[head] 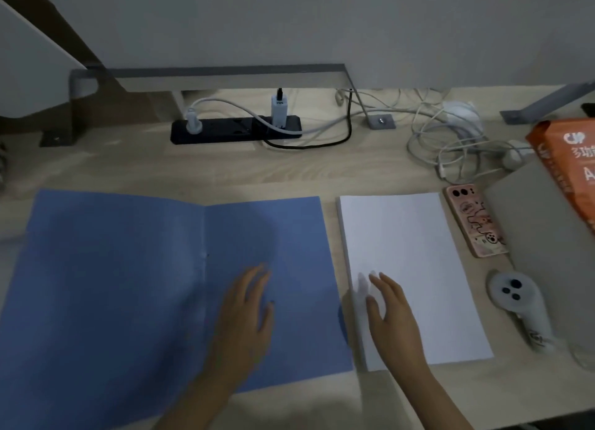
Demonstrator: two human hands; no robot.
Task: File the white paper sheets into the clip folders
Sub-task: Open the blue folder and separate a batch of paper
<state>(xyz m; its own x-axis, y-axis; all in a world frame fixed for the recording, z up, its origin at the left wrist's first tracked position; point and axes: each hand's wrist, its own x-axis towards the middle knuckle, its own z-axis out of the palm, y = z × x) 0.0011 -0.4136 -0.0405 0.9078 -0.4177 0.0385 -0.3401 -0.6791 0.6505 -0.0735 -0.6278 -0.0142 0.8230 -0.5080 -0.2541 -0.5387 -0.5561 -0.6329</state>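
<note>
The paper lies as a neat white stack on the desk, right of the middle and near the front edge. The folder, blue, lies spread open just beside it on the left, filling the front left part of the desk, its crease running front to back.

The left hand rests flat on the folder's right half, fingers straight and slightly spread, holding nothing. The right hand is over the near left part of the stack, fingers straight and ungripping. Its tips are blurred, so I cannot tell whether they touch the top sheet.

Just right of the stack's far end lies a phone in a pink case, back up. Nearer the front sits a white controller. A grey board and an orange pack stand at the right edge. Along the back edge lie a black power strip and a tangle of cables.
</note>
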